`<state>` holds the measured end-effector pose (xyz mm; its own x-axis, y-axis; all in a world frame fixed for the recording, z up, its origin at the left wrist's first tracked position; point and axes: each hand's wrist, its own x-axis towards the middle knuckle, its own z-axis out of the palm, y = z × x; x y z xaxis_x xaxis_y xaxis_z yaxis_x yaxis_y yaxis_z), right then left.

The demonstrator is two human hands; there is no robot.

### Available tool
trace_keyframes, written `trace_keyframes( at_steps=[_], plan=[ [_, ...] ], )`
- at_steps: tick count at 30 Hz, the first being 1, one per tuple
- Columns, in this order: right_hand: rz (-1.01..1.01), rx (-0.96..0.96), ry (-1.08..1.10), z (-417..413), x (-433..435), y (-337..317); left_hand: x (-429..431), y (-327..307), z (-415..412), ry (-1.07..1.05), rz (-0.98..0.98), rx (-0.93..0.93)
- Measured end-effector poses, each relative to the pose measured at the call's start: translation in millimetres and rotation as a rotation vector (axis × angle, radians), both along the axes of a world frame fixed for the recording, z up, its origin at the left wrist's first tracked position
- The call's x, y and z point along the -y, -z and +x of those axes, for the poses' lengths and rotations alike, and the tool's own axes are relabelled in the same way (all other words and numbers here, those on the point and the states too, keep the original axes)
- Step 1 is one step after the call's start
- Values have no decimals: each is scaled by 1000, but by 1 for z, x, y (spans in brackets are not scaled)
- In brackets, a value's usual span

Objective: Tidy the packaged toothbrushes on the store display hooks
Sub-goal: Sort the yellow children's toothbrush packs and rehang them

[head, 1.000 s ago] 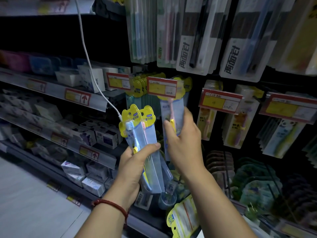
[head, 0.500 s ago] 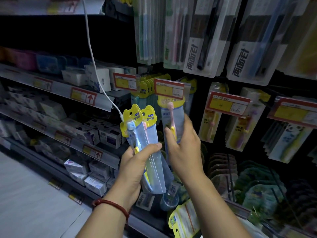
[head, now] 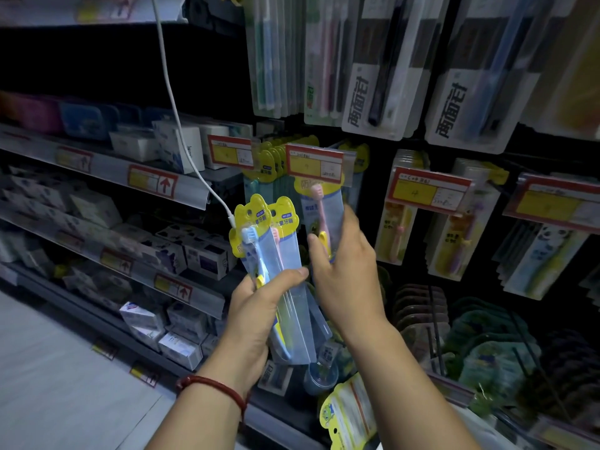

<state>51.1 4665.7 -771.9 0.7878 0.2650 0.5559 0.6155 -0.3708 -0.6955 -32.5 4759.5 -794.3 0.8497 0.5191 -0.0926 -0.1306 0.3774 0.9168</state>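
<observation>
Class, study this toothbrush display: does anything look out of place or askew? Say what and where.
A yellow-topped pack lies tilted at the bottom, seemingly off any hook. A white cable dangles across the shelves.

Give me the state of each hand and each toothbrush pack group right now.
left hand: grips the held bundle low down.
held bundle: off the display, upright, yellow tops fanned.
right hand: pinches the pink toothbrush pack.
pink toothbrush pack: upright, top hidden behind the price tag; whether hooked, cannot tell.
hanging packs: hung in a bunched row.
</observation>
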Motion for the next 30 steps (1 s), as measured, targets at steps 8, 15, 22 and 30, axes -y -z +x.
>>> trace_keyframes(
  at_steps=[8, 15, 22, 30],
  plan=[
    [-24, -1, -16, 3, 1, 10, -1, -1, -3, -11, 0, -9],
    [158, -53, -1, 1, 1, 15, -1, -2, -5, -8, -4, -25],
    [169, -153, 7, 10, 0, 12, -1, -1, -4, -20, 5, -44],
    [206, -264, 94, 43, -10, 14, 2, 0, 12, -20, 38, -21]
  ],
)
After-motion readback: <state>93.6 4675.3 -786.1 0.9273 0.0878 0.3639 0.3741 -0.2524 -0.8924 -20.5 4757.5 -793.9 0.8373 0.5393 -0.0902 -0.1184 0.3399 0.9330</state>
